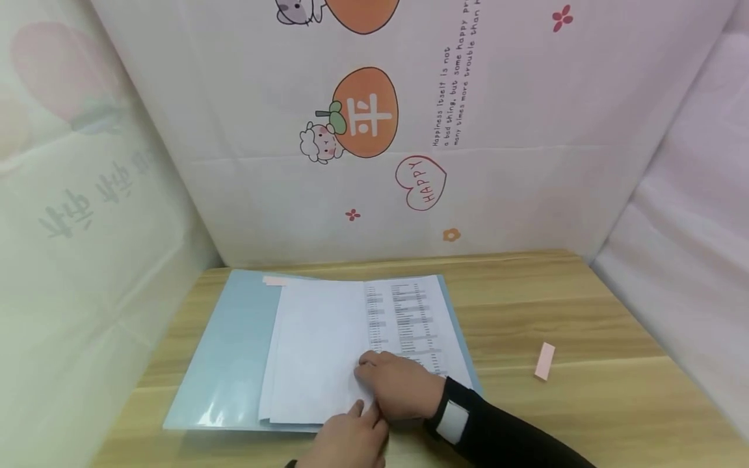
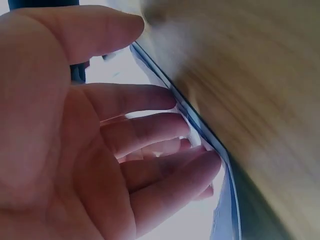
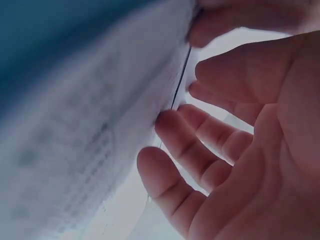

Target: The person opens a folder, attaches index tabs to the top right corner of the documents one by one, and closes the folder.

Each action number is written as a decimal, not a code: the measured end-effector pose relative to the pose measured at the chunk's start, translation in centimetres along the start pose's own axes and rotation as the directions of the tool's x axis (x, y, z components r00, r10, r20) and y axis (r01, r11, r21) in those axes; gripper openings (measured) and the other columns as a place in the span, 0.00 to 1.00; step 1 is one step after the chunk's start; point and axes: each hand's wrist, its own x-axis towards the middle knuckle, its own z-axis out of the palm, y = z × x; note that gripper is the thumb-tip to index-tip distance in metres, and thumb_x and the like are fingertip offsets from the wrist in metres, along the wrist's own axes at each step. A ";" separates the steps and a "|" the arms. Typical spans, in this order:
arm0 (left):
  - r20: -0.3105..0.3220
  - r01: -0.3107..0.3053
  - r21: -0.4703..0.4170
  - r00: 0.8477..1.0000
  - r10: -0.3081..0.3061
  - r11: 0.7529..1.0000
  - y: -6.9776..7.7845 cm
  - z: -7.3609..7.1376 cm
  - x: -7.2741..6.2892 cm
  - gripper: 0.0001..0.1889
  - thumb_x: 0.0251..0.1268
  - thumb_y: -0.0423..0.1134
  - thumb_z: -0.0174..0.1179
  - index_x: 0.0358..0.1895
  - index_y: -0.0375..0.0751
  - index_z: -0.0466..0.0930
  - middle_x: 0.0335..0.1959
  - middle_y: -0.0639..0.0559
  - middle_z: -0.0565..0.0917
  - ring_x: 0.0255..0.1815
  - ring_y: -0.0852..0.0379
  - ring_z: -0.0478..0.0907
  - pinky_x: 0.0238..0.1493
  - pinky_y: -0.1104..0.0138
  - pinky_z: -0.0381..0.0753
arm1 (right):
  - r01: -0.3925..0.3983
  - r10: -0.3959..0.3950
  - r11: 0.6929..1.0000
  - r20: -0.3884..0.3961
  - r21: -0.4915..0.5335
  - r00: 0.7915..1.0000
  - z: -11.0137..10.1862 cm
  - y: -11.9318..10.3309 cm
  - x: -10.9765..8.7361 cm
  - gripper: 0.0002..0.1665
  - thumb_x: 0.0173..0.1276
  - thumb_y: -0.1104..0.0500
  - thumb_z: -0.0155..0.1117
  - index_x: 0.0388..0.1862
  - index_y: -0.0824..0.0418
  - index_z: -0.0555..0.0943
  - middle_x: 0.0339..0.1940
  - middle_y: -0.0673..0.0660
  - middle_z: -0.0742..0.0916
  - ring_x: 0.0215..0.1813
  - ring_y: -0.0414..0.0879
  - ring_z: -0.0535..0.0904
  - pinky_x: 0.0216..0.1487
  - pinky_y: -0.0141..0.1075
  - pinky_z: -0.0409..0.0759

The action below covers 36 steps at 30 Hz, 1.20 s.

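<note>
A light blue folder (image 1: 234, 364) lies opened out on the table, with white paper sheets (image 1: 318, 344) spread over its middle and right side. The left-hand page is blank; the right-hand page (image 1: 409, 312) carries a printed table. My right hand (image 1: 404, 387) rests at the lower part of the fold, its bent fingertips on the paper in the right wrist view. Close beside it, my left hand (image 1: 351, 439) is at the lower edge, fingers loosely extended and thumb apart. In the left wrist view its fingertips (image 2: 207, 162) meet the folder's edge (image 2: 200, 125).
A small pale pink strip (image 1: 545, 361) lies on the wooden table (image 1: 614, 403) to the right. Another pink strip (image 1: 274, 281) shows at the top left of the sheets. Printed white cloth (image 1: 497, 195) hangs behind the table and along both sides.
</note>
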 end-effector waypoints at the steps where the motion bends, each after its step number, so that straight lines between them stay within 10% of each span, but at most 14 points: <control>1: 0.000 -0.006 0.004 1.000 0.006 1.000 0.0 0.1 0.0 0.25 0.62 0.57 0.62 0.56 0.45 0.82 0.62 0.52 0.78 0.56 0.46 0.79 0.42 0.62 0.83 | -0.013 0.013 1.000 0.001 -0.011 1.000 0.0 0.1 0.3 0.21 0.69 0.54 0.64 0.60 0.55 0.80 0.59 0.50 0.80 0.57 0.42 0.77 0.59 0.38 0.75; 12: -0.005 -0.045 0.008 0.999 0.045 0.999 -0.3 0.1 0.1 0.27 0.62 0.57 0.63 0.60 0.46 0.82 0.62 0.52 0.78 0.56 0.50 0.78 0.42 0.64 0.83 | -0.195 0.196 0.980 0.038 -0.038 0.980 0.2 2.2 3.7 0.36 0.68 0.57 0.65 0.75 0.57 0.68 0.72 0.59 0.72 0.51 0.46 0.81 0.44 0.36 0.80; 36: 0.026 -0.068 -0.003 0.997 0.068 0.998 -1.1 -0.4 -0.3 0.26 0.63 0.57 0.64 0.61 0.49 0.81 0.63 0.54 0.77 0.57 0.53 0.78 0.44 0.66 0.82 | -0.360 0.394 0.903 0.119 -0.234 0.911 -1.5 5.6 12.4 0.31 0.78 0.56 0.49 0.78 0.57 0.63 0.77 0.55 0.66 0.70 0.49 0.70 0.56 0.40 0.78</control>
